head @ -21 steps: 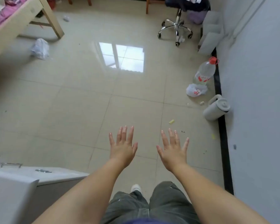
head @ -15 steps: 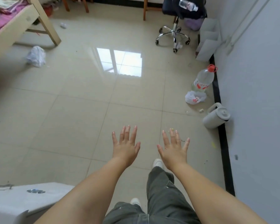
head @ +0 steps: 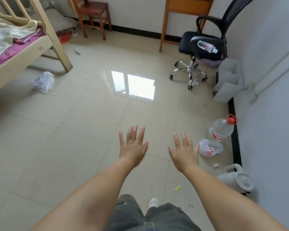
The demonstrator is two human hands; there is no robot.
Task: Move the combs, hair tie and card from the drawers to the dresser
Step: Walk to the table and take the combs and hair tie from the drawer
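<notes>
Hands both out in front of me, palms down, fingers spread wide, holding nothing. Left hand (head: 133,146) and right hand (head: 184,153) sit side by side, apart, over bare floor tile (head: 73,147). I can't see the combs, hair tie, card, drawers or dresser in this view, so I can't tell where they are. Near edge: grey trousers (head: 128,214) and one white shoe (head: 153,203). Right side along the wall: water bottle with red cap (head: 221,130), crumpled plastic bag (head: 210,148) just beside it, white kettle (head: 237,178) nearer. Small yellow scrap (head: 177,188) on the tile near the right forearm. Far right: black office chair (head: 205,45) with a small bottle lying on its seat. Far left: bed frame (head: 45,44), another plastic bag (head: 43,82) on the floor by its leg. Far centre: wooden chair (head: 93,12).
</notes>
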